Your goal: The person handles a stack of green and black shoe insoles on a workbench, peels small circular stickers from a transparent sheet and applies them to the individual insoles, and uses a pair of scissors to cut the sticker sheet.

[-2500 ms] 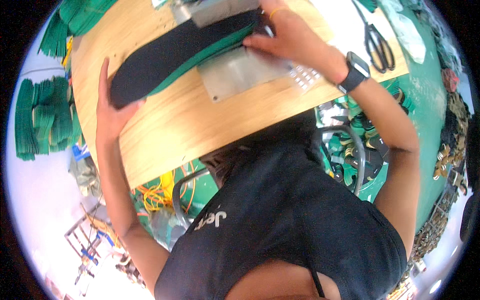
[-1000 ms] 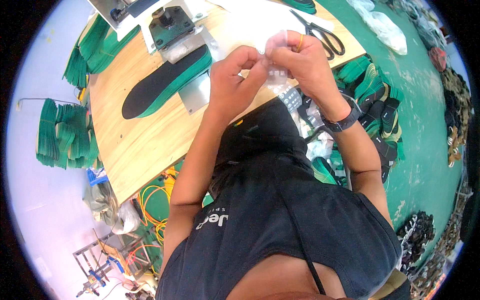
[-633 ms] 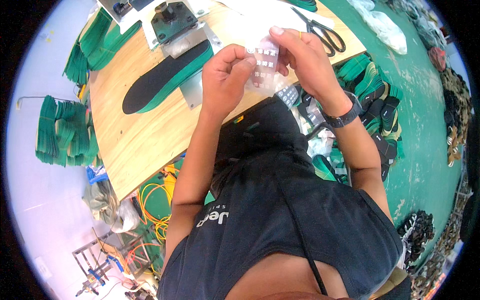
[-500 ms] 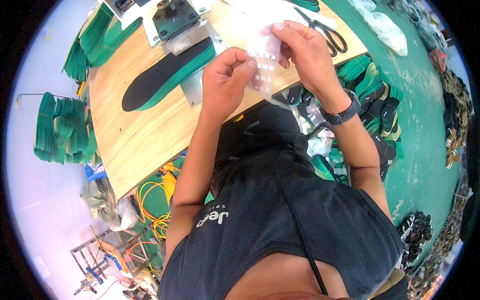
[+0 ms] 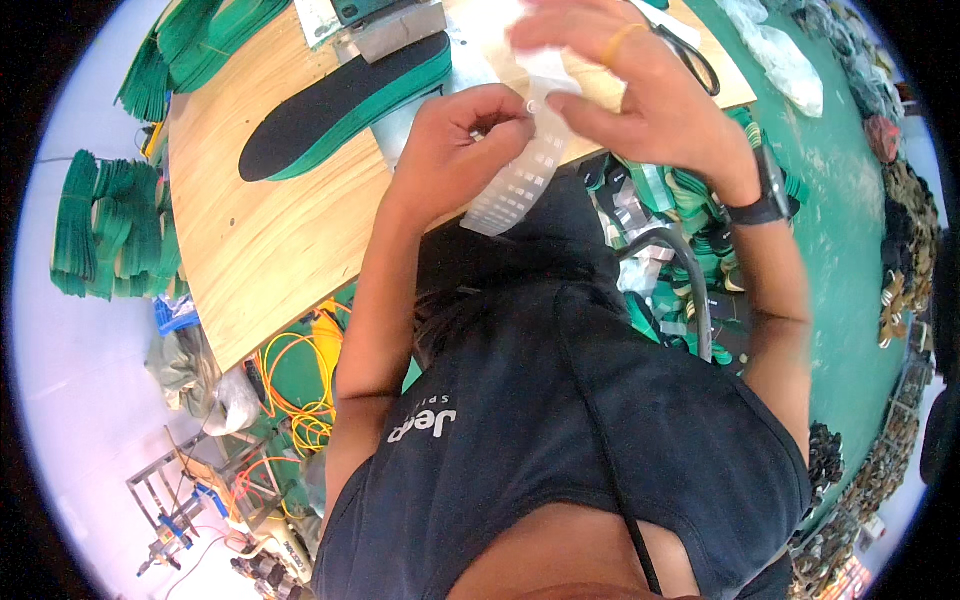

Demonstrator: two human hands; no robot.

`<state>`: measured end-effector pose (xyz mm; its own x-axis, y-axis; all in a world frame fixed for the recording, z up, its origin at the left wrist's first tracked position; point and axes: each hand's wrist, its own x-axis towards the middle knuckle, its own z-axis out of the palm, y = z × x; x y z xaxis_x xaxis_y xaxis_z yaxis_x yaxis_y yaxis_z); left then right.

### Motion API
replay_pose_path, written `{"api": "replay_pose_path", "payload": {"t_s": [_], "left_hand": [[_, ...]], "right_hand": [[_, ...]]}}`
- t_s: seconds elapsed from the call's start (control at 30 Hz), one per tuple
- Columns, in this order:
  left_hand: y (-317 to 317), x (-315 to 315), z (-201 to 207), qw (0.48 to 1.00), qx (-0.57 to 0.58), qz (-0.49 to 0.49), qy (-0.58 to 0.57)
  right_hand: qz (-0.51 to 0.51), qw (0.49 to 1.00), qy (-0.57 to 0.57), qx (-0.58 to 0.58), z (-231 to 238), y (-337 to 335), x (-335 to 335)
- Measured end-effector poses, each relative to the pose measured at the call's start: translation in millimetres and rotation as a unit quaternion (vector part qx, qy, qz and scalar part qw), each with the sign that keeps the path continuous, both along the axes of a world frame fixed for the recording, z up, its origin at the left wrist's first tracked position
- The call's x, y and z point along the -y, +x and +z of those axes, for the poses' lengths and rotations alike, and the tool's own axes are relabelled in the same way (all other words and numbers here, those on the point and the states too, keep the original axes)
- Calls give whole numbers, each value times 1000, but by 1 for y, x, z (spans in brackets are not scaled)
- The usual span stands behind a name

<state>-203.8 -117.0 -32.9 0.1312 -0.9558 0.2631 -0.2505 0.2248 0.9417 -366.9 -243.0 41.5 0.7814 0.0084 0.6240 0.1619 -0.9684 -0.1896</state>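
Handling looks unfinished: the left hand (image 5: 470, 145) pinches a translucent strip (image 5: 512, 190) over the bench's (image 5: 290, 245) near edge; the right hand's (image 5: 655, 105) fingers are spread, released. Leftward, the insole's (image 5: 325, 115) visible top is unmarked.

Strip (image 5: 512, 187) here, thin see-through plastic, glossy! Insole (image 5: 335, 108): matt black cloth-like top, spongy-looking green edge. Tabletop (image 5: 265, 235), pale grained wood, soft sheen. Plate (image 5: 468, 68), smooth bright metal; block (image 5: 400, 33), duller grey metal. Shirt (image 5: 540, 400), matt black cloth. Bag (image 5: 775, 62), crinkled whitish plastic.
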Motion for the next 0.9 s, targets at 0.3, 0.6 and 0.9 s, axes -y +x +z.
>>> {"api": "replay_pose_path", "payload": {"t_s": [0.3,0.6,0.9], "left_hand": [[3,4,15,989,143,-38,2],[-5,16,6,988,149,45,-15],[-14,19,10,980,194,40,-6]], "right_hand": [[119,980,50,-152,4,19,10],[54,946,172,-270,-14,14,19],[-2,973,87,-213,-24,9,21]]}}
